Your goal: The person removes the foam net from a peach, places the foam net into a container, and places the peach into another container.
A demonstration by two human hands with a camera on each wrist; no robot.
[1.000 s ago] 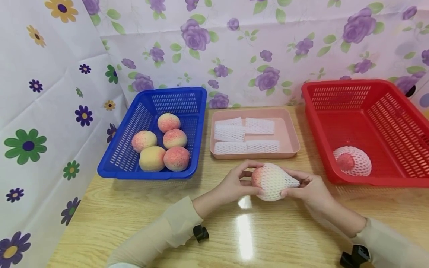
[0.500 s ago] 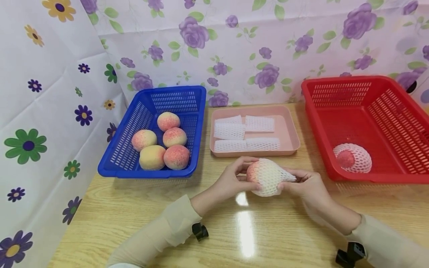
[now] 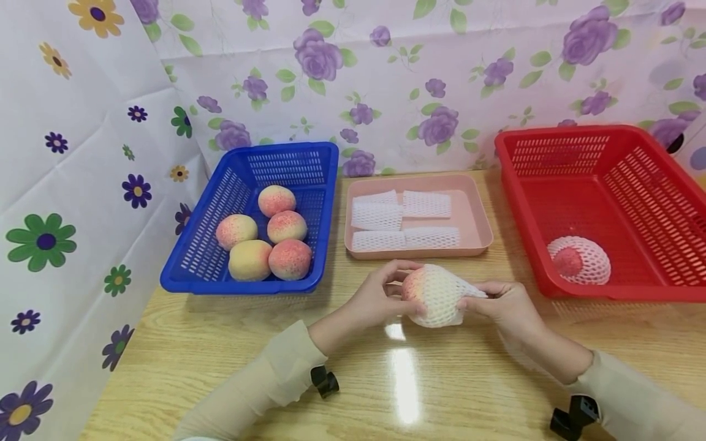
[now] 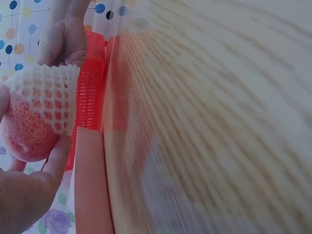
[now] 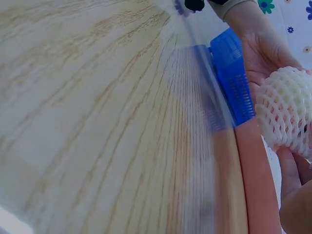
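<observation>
A pink and cream peach (image 3: 411, 286) is held above the table between both hands. A white foam net sleeve (image 3: 441, 298) covers most of it and tapers to a narrow end on the right. The left hand (image 3: 382, 294) grips the peach's uncovered pink end, fingers behind and thumb in front. With thumb and fingers, the right hand (image 3: 508, 306) pinches the sleeve near its narrow end. In the left wrist view the bare pink part of the peach (image 4: 29, 134) shows below the net edge. The right wrist view shows the net sleeve (image 5: 285, 109) stretched round the fruit.
A blue basket (image 3: 182, 269) at the left holds several bare peaches (image 3: 290, 259). Behind the hands lies a pink tray (image 3: 474, 214) with several flat foam net sleeves (image 3: 377, 216). At the right, a red basket (image 3: 529, 245) holds one netted peach (image 3: 592, 262).
Both hands have shifted slightly left with the peach. The left hand still grips the fruit and the right hand still pinches the sleeve's end.
</observation>
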